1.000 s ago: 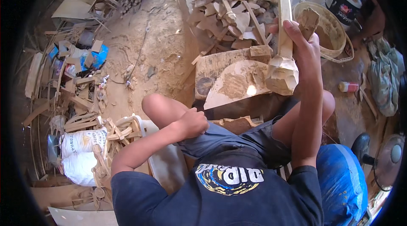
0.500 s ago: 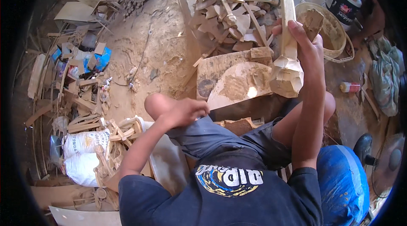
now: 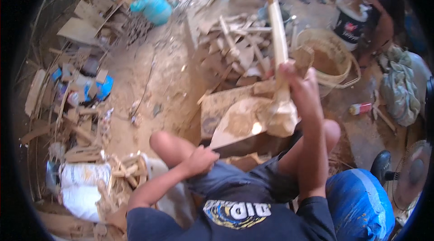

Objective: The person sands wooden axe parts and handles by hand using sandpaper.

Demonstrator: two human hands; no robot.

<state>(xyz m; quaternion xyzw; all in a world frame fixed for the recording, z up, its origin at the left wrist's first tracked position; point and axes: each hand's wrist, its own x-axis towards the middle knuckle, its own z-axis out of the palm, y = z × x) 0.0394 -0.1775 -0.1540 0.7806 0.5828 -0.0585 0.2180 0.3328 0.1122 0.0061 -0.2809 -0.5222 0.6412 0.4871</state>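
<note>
My right hand (image 3: 300, 85) is closed round a pale carved wooden piece (image 3: 279, 37), held upright. Its long shaft rises past the top of the view, and its thick faceted end (image 3: 281, 119) hangs over the right side of a pale curved board (image 3: 246, 116); I cannot tell whether they touch. A rough brown block (image 3: 303, 56) shows just beyond my right fingers, and whether I hold it too is unclear. By my left knee, near the board's front corner, my left hand (image 3: 202, 159) is closed over my thigh. What its fingers hold, if anything, is hidden.
Beyond the board lies a pile of wood offcuts (image 3: 246, 53). A cream bucket (image 3: 346, 71) and a black bucket (image 3: 348, 26) stand right of it, near another person's arm (image 3: 382, 26). A blue sack (image 3: 359, 205) and a fan (image 3: 409, 180) are at my right, a white sack (image 3: 83, 196) at my left.
The whole view has shifted, so most things sit lower. The carved piece has come down over the board in my right hand. My left hand has drawn back slightly toward my thigh.
</note>
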